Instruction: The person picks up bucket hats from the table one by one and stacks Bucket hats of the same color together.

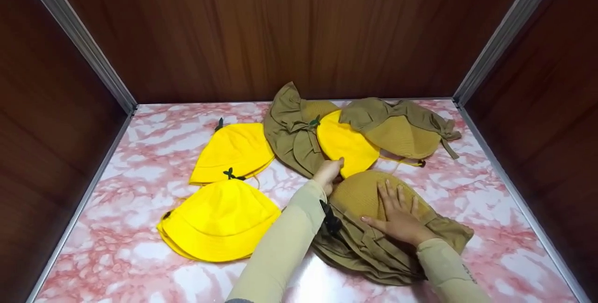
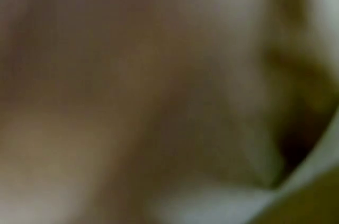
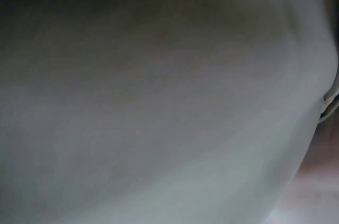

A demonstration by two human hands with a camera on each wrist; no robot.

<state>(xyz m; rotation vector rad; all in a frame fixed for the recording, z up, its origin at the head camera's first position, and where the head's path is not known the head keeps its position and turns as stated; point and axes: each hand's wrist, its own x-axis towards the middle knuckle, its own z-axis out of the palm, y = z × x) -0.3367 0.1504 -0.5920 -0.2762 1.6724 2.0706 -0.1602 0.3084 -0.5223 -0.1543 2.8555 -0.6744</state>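
Observation:
My left hand (image 1: 329, 175) reaches to the near edge of a yellow bucket hat (image 1: 349, 144) and pinches its brim, the thumb lying on top. A dark green sprout stands at that hat's far left side. My right hand (image 1: 401, 218) lies with spread fingers on the tan crown of an olive sun hat (image 1: 357, 195), whose pleated brim spreads toward me. A black clip-like piece (image 1: 331, 219) shows at this hat's left side, beside my left sleeve. Both wrist views are blurred and mostly filled by sleeve or skin.
Two more yellow hats (image 1: 224, 221) with sprouts lie at the left. Behind, an olive hat (image 1: 294, 139) and another olive hat with a tied bow (image 1: 404, 135) flank the pinched one. Brown wood-grain panels (image 1: 299, 32) enclose the pink-marbled table (image 1: 117, 228) at the back and sides.

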